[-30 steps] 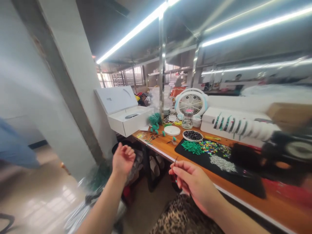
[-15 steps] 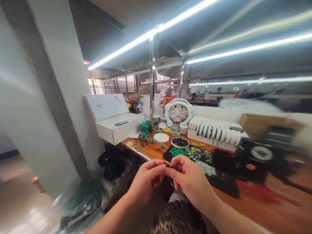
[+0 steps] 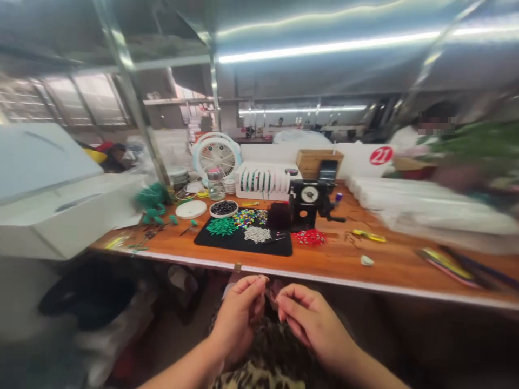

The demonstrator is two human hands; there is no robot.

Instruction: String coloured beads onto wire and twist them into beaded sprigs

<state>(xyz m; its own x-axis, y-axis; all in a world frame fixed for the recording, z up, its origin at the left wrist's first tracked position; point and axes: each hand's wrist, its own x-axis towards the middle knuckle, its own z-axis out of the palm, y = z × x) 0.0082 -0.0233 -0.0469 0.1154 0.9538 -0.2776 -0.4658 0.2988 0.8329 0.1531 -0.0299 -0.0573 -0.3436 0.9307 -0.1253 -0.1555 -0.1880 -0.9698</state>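
Note:
My left hand (image 3: 239,313) and my right hand (image 3: 308,319) are close together below the front edge of the wooden table (image 3: 336,259), over my lap with its leopard-print cloth (image 3: 263,373). Both hands have their fingertips pinched toward each other on something small and thin that I cannot make out. On the table lies a black mat (image 3: 243,243) with piles of green beads (image 3: 221,226), mixed coloured beads (image 3: 245,217) and silvery beads (image 3: 258,234).
A bowl of dark beads (image 3: 224,208), a white lid (image 3: 191,209), a small fan (image 3: 216,154), a black hand-crank device (image 3: 312,199), red beads (image 3: 308,237) and an open white box (image 3: 52,200) stand on the table. Another person (image 3: 430,135) sits at the far right.
The view has swung right from the wall to face the table. My left hand came in from the left to meet my right hand; both stay pinched together, now lower.

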